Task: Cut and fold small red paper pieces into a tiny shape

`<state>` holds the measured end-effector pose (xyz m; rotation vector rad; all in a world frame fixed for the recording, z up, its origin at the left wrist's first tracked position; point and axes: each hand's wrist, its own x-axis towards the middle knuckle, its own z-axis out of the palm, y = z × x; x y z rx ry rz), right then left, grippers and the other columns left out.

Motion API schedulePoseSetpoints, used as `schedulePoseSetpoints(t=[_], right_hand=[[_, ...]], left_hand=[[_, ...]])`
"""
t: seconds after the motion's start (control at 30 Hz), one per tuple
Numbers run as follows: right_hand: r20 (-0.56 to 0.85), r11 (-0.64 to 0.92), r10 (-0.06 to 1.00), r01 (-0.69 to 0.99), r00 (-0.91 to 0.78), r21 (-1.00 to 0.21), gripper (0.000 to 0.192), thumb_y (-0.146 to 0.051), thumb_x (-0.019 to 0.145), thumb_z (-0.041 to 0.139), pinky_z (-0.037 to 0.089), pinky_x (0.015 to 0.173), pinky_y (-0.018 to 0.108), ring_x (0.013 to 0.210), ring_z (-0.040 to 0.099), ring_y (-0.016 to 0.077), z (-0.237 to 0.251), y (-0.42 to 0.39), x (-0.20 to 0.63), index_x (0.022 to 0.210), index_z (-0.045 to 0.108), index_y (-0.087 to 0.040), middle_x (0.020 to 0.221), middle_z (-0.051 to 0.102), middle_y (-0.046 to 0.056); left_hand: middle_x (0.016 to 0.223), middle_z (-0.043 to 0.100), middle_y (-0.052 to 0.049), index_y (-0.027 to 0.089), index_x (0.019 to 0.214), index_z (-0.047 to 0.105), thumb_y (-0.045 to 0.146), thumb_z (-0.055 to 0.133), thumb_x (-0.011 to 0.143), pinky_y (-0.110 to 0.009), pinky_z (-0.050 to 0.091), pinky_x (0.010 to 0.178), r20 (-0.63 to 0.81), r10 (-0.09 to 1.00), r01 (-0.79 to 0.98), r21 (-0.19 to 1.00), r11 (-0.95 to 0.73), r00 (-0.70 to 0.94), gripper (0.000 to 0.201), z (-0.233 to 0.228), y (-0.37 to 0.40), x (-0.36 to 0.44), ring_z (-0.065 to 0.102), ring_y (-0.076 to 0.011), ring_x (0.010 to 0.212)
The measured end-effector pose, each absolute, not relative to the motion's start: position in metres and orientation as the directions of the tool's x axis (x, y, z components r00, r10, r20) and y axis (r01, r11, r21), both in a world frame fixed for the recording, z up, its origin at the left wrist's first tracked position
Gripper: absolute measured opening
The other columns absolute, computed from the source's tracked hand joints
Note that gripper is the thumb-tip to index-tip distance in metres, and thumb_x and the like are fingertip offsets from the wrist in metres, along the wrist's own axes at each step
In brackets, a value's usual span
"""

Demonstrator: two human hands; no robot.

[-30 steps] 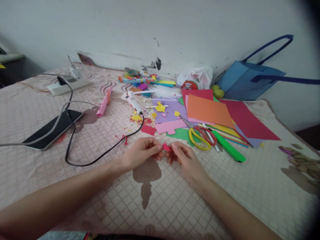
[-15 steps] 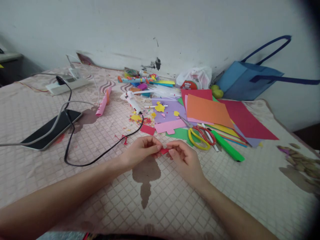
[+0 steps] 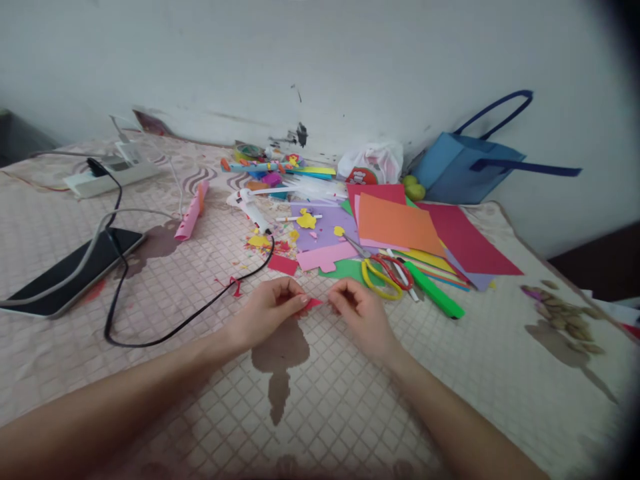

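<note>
Two hands pinch a small red paper scrap over a cluttered craft cloth

While a pink quilted cloth [image 3: 150, 320] covers the whole work surface, a blue bag [image 3: 463, 177] leans against the wall at the far right. Next in size, a stack of coloured paper sheets [image 3: 400, 227] fans out in front of the bag, orange on top of dark red, purple and pink. A black phone [image 3: 65, 270] lies at the left edge with a black cable [image 3: 165, 327] looping past it toward the middle. Nearer the sheets lie a green marker [image 3: 433, 290] and yellow-handled scissors [image 3: 383, 277], side by side and close to the right hand. The left hand [image 3: 270, 310] is curled, its fingertips gripping one end of a small red paper scrap [image 3: 313, 304]. The right hand [image 3: 360, 313] is curled too, its fingertips at the scrap's other end; whether they actually grip it I cannot tell. The scrap sits between both hands, just above the cloth, in front of the scissors.
</note>
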<state>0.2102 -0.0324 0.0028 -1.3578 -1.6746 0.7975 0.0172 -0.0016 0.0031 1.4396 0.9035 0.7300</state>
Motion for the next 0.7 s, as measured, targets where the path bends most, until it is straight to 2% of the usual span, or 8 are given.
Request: schedulePoseSetpoints(t=[0.07, 0.13, 0.2, 0.27, 0.47, 0.6, 0.67, 0.7], right_hand=[[0.340, 0.242, 0.940, 0.634, 0.035, -0.735, 0.012, -0.027, 0.087, 0.048, 0.041, 0.062, 0.028, 0.063, 0.052, 0.0152, 0.004, -0.020, 0.235, 0.078, 0.053, -0.021, 0.069, 0.056, 0.000], [0.435, 0.200, 0.896, 0.794, 0.088, -0.574, 0.012, -0.029, 0.085, 0.051, 0.041, 0.067, 0.031, 0.069, 0.053, 0.0180, 0.004, -0.006, 0.267, 0.077, 0.052, -0.021, 0.074, 0.057, 0.003], [0.432, 0.120, 0.896, 0.881, 0.102, -0.457, 0.016, -0.033, 0.079, 0.059, 0.041, 0.068, 0.032, 0.074, 0.054, 0.0206, 0.000, 0.005, 0.297, 0.082, 0.050, -0.020, 0.081, 0.057, 0.006], [0.330, 0.029, 0.938, 0.929, 0.102, -0.369, 0.024, -0.034, 0.074, 0.064, 0.041, 0.066, 0.032, 0.075, 0.055, 0.0222, -0.006, 0.012, 0.318, 0.084, 0.049, -0.019, 0.083, 0.058, 0.007], [0.256, 0.027, 0.964, 0.938, 0.066, -0.344, 0.027, -0.036, 0.066, 0.068, 0.039, 0.062, 0.032, 0.072, 0.058, 0.0245, -0.017, 0.014, 0.327, 0.082, 0.052, -0.021, 0.075, 0.060, 0.005], [0.280, 0.005, 0.954, 0.931, 0.105, -0.366, 0.019, -0.034, 0.072, 0.061, 0.041, 0.065, 0.035, 0.075, 0.059, 0.0262, -0.011, 0.013, 0.328, 0.083, 0.055, -0.020, 0.079, 0.063, 0.008], [0.302, 0.000, 0.943, 0.905, 0.142, -0.425, 0.022, -0.037, 0.076, 0.057, 0.042, 0.063, 0.036, 0.074, 0.059, 0.0262, -0.004, 0.012, 0.327, 0.089, 0.055, -0.019, 0.081, 0.063, 0.010], [0.304, 0.013, 0.939, 0.868, 0.160, -0.496, 0.026, -0.040, 0.078, 0.055, 0.042, 0.061, 0.035, 0.073, 0.059, 0.0254, -0.001, 0.011, 0.324, 0.093, 0.055, -0.019, 0.081, 0.064, 0.010]], left_hand=[[0.067, 0.059, -0.001, 0.014, 0.075, 0.055, 0.033, 0.060, 0.080, -0.022, 0.043, 0.057, -0.062, 0.882, 0.098, 0.995, 0.018, 0.468, 0.020, 0.001, 0.001, 0.016, 0.054, -0.0102, 0.061], [0.070, 0.061, -0.002, 0.014, 0.078, 0.053, 0.033, 0.060, 0.080, -0.024, 0.046, 0.061, -0.081, 0.873, 0.061, 0.996, 0.059, 0.481, 0.020, -0.002, 0.003, 0.016, 0.058, -0.0116, 0.065], [0.068, 0.062, -0.001, 0.015, 0.079, 0.051, 0.034, 0.059, 0.081, -0.024, 0.047, 0.061, -0.096, 0.868, 0.025, 0.995, 0.096, 0.488, 0.021, -0.005, 0.005, 0.016, 0.060, -0.0116, 0.063], [0.065, 0.062, 0.000, 0.014, 0.078, 0.051, 0.034, 0.060, 0.081, -0.023, 0.047, 0.059, -0.107, 0.870, 0.009, 0.993, 0.118, 0.481, 0.021, -0.005, 0.006, 0.017, 0.059, -0.0106, 0.059], [0.063, 0.063, 0.000, 0.013, 0.076, 0.053, 0.032, 0.068, 0.074, -0.024, 0.048, 0.061, -0.187, 0.868, -0.038, 0.973, 0.230, 0.460, 0.023, 0.003, 0.010, 0.017, 0.060, -0.0104, 0.060], [0.069, 0.064, 0.000, 0.013, 0.077, 0.054, 0.031, 0.071, 0.072, -0.023, 0.048, 0.062, -0.207, 0.870, -0.093, 0.957, 0.276, 0.448, 0.025, 0.008, 0.010, 0.015, 0.060, -0.0094, 0.062], [0.071, 0.065, -0.001, 0.013, 0.077, 0.054, 0.032, 0.071, 0.072, -0.024, 0.049, 0.064, -0.208, 0.874, -0.120, 0.950, 0.287, 0.439, 0.025, 0.008, 0.010, 0.014, 0.061, -0.0098, 0.063], [0.072, 0.065, -0.001, 0.013, 0.077, 0.054, 0.032, 0.071, 0.072, -0.025, 0.049, 0.064, -0.210, 0.875, -0.130, 0.948, 0.292, 0.435, 0.025, 0.008, 0.010, 0.014, 0.061, -0.0100, 0.064]])
